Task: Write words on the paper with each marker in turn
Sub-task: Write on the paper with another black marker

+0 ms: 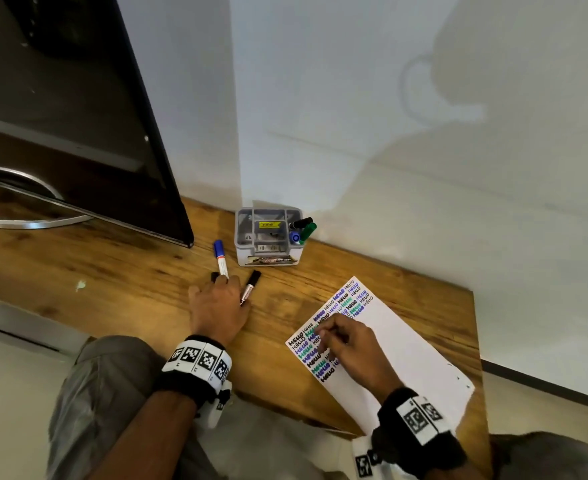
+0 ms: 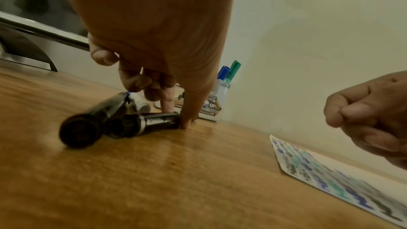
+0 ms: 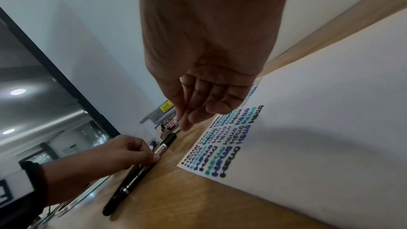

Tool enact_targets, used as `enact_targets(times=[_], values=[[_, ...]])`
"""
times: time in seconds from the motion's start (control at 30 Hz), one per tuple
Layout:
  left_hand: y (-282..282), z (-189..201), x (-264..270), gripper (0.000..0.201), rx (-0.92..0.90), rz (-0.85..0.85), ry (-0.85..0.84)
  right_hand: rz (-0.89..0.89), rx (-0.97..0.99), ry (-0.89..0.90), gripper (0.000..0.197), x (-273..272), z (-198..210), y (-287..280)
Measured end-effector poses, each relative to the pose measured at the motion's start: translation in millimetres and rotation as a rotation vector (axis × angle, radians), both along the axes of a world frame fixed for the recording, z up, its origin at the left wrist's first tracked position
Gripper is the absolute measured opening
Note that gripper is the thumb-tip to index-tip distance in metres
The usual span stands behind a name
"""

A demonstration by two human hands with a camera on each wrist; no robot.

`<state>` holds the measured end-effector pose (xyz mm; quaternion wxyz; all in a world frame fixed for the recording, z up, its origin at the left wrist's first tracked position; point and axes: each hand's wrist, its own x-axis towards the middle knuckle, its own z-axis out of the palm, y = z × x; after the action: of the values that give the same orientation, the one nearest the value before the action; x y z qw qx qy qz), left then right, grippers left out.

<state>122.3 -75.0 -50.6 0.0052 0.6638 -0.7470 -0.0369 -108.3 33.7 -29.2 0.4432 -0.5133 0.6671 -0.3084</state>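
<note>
My left hand (image 1: 216,306) curls down on the wooden counter (image 1: 112,271), thumb and fingers pinching the white-labelled black marker (image 1: 252,287) that lies beside the blue-capped white marker (image 1: 220,256). To the right, my right hand (image 1: 351,348) hangs loosely curled, holding nothing, above the white paper sheet (image 1: 406,358) covered in coloured HELLOs.

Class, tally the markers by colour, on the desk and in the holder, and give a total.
Black: 3 (slim black marker, black-capped marker, holder's black marker)
Blue: 2 (desk blue marker, holder's blue marker)
Green: 1 (green marker)
Total: 6
</note>
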Motion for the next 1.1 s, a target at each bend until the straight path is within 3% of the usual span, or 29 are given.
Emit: enact_targets(times=[0.13, 0.33, 0.63, 0.8, 0.87, 1.0, 1.1], values=[[1.3, 3.6, -4.3, 0.03, 0.025, -0.038, 0.047, -0.019, 0.019, -0.024, 0.015, 1.8, -0.1, 7.0], [19.3, 17.7, -30.7, 0.021, 0.187, -0.195, 0.555, -0.144, 0.049, -0.138, 0.017, 5.8, 8.4, 0.5], [33.9, 9.4, -50.3, 0.024, 0.264, -0.446, 0.702, -0.338, 0.011, -0.386, 0.012, 10.8, 6.2, -8.3], [30.7, 12.6, -42.7, 0.028, 0.301, -0.463, 0.912, -0.373, 0.017, -0.693, 0.012, -0.9, 10.5, -9.7], [31.0, 16.3, -43.3, 0.022, 0.299, -0.452, 0.978, -0.308, 0.03, -0.616, 0.018, -2.6, 12.1, -9.0], [31.7, 21.1, -47.1, 0.024, 0.326, -0.513, 1.045, -0.027, 0.027, -0.109, 0.016, -0.8, 8.1, -6.6], [30.9, 18.9, -47.2, 0.017, 0.322, -0.585, 1.01, 0.086, -0.024, 0.109, 0.016, 0.5, 7.1, -4.5]])
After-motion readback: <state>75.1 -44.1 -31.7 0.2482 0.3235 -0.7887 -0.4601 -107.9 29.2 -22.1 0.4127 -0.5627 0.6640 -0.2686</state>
